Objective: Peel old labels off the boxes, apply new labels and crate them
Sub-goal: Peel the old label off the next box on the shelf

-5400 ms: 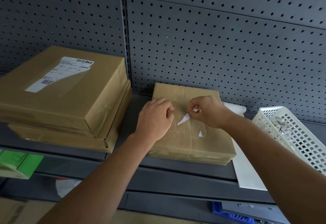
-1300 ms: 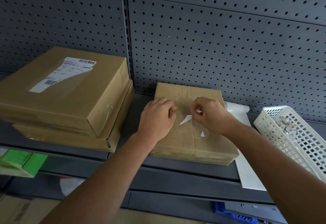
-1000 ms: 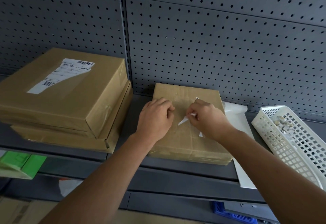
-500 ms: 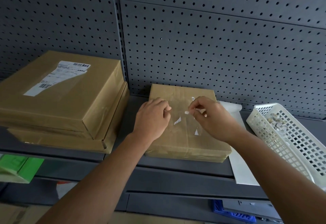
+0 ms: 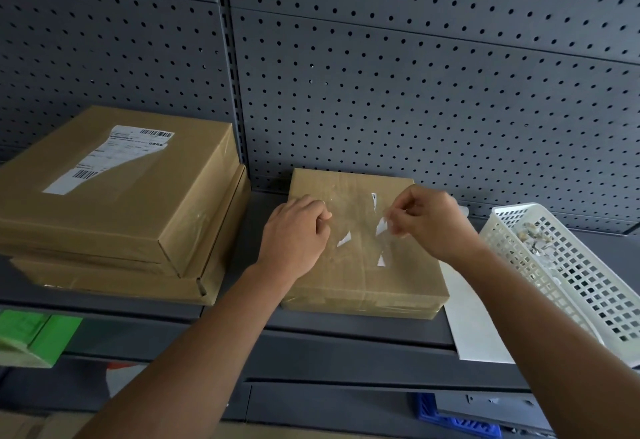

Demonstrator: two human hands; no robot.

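Left hand (image 5: 298, 231) curled on box (image 5: 363, 276), right hand (image 5: 429, 224) pinching white label scrap (image 5: 381, 226), left fingertips hidden under knuckles

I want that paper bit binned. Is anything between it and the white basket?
Nothing visible. The right hand pinches the label scrap; only a flat white sheet lies between it and the white basket.

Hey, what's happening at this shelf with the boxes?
A person is peeling label remains off a flat cardboard box on the shelf. The right hand pinches a small white scrap, while the left hand, fingers curled, rests on the box top. A few other white bits are stuck there. The stacked box on the left carries a printed label.
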